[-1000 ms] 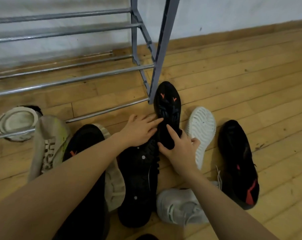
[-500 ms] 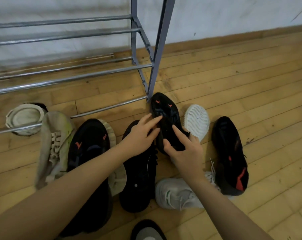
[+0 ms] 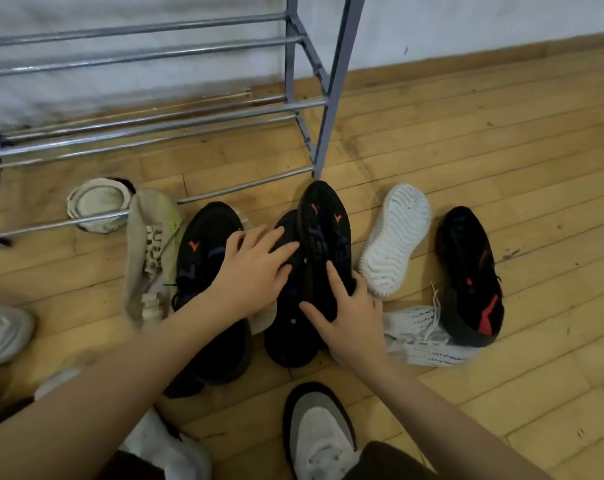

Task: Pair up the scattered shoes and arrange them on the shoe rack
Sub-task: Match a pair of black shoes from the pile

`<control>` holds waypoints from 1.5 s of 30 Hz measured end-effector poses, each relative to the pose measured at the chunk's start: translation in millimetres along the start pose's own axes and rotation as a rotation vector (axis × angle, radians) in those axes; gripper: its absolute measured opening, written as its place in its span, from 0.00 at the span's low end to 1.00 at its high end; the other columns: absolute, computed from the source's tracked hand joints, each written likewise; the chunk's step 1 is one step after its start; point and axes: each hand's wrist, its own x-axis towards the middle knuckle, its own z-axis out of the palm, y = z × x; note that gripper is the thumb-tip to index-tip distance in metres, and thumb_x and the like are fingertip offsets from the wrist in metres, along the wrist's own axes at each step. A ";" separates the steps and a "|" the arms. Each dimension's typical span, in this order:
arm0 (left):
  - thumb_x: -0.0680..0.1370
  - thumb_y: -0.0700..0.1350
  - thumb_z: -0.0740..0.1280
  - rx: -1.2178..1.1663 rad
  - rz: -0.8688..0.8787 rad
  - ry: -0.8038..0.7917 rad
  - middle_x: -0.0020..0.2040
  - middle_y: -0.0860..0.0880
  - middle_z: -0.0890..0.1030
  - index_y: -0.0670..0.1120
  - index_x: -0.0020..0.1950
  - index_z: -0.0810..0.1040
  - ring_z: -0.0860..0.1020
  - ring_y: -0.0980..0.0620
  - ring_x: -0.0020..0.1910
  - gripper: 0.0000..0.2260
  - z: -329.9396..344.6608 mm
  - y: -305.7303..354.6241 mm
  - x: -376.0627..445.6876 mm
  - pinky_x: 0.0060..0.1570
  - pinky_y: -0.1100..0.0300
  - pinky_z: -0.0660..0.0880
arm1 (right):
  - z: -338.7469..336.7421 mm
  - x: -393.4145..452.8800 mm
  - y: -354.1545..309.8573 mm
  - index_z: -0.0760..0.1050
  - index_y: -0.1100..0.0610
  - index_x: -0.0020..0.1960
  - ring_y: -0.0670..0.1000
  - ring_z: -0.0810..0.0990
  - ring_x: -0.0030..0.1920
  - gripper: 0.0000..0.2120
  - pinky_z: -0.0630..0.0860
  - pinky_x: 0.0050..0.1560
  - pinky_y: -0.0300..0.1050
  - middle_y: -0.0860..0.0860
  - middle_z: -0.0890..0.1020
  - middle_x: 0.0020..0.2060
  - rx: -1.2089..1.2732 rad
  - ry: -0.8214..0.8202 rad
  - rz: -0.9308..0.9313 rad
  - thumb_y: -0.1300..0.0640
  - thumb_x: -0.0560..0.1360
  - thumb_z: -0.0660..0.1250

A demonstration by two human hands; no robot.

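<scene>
Right hand [image 3: 349,313] gripping black sneaker [image 3: 324,237], fingers [image 3: 337,278] curled round its heel end, toe at foot of shoe rack [image 3: 331,98]. Left hand [image 3: 255,271] spread flat, fingers straight, on overturned black shoe [image 3: 286,334] just beside. Other shoes scattered on floor [image 3: 501,150].

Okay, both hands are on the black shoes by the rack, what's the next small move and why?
Probably lift the black shoe with orange marks in the right hand toward the shoe rack: its grip looks set, while the left hand rests flat on the neighbouring black shoe.
</scene>
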 end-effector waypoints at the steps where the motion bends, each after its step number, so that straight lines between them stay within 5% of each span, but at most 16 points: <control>1: 0.80 0.52 0.56 -0.030 -0.038 0.038 0.75 0.49 0.60 0.56 0.72 0.63 0.54 0.46 0.74 0.20 -4.2 -2.1 -5.6 0.67 0.50 0.46 | 0.4 1.0 -1.8 0.42 0.40 0.75 0.59 0.57 0.72 0.40 0.59 0.67 0.55 0.60 0.57 0.74 -0.001 -0.022 0.014 0.27 0.69 0.52; 6: 0.77 0.61 0.55 -0.061 -0.173 -0.024 0.75 0.48 0.59 0.57 0.72 0.63 0.53 0.43 0.74 0.24 -11.8 -13.0 -36.8 0.69 0.46 0.49 | 5.3 6.5 -12.8 0.44 0.34 0.73 0.63 0.55 0.72 0.37 0.58 0.68 0.60 0.62 0.53 0.73 0.070 -0.016 0.006 0.39 0.74 0.63; 15: 0.72 0.64 0.55 0.051 -0.099 0.004 0.67 0.43 0.73 0.51 0.63 0.75 0.70 0.37 0.64 0.27 -12.5 -12.3 -95.7 0.60 0.42 0.68 | 6.1 -26.0 -34.3 0.61 0.39 0.71 0.66 0.67 0.65 0.24 0.67 0.59 0.61 0.64 0.60 0.72 0.106 0.144 -0.281 0.43 0.76 0.56; 19: 0.67 0.71 0.55 0.097 -0.256 -0.112 0.70 0.40 0.68 0.59 0.70 0.66 0.70 0.30 0.62 0.34 -1.5 -18.4 -120.2 0.56 0.39 0.69 | 12.4 -27.7 -42.1 0.61 0.39 0.71 0.67 0.68 0.64 0.24 0.68 0.58 0.62 0.64 0.62 0.71 0.111 0.089 -0.277 0.41 0.75 0.56; 24: 0.71 0.71 0.55 -0.024 -0.376 -0.121 0.74 0.41 0.55 0.65 0.73 0.47 0.73 0.36 0.59 0.34 7.2 -12.2 -125.4 0.52 0.49 0.73 | 16.2 -27.2 -41.2 0.60 0.38 0.71 0.65 0.61 0.69 0.26 0.69 0.62 0.63 0.63 0.59 0.72 0.246 0.048 -0.282 0.44 0.75 0.62; 28: 0.73 0.62 0.63 -0.247 -0.405 -0.103 0.75 0.42 0.51 0.64 0.73 0.50 0.66 0.37 0.66 0.33 20.2 -14.4 -126.5 0.59 0.46 0.72 | 16.0 -29.0 -40.8 0.60 0.37 0.71 0.63 0.59 0.71 0.26 0.67 0.65 0.62 0.61 0.58 0.72 0.308 0.063 -0.297 0.43 0.74 0.60; 35: 0.71 0.59 0.59 -0.409 -0.321 0.265 0.67 0.46 0.69 0.52 0.66 0.74 0.70 0.41 0.64 0.25 8.2 -25.3 -135.2 0.56 0.41 0.73 | 3.9 -35.9 -52.4 0.65 0.43 0.70 0.64 0.62 0.71 0.22 0.68 0.65 0.60 0.63 0.60 0.72 0.303 0.155 -0.338 0.45 0.76 0.59; 45: 0.74 0.52 0.61 -0.264 -0.237 0.584 0.62 0.47 0.75 0.49 0.58 0.80 0.75 0.42 0.58 0.16 -38.1 -39.2 -139.9 0.49 0.47 0.69 | -23.6 -32.1 -106.5 0.69 0.44 0.68 0.61 0.66 0.69 0.21 0.71 0.57 0.47 0.62 0.64 0.71 0.315 0.299 -0.421 0.44 0.75 0.60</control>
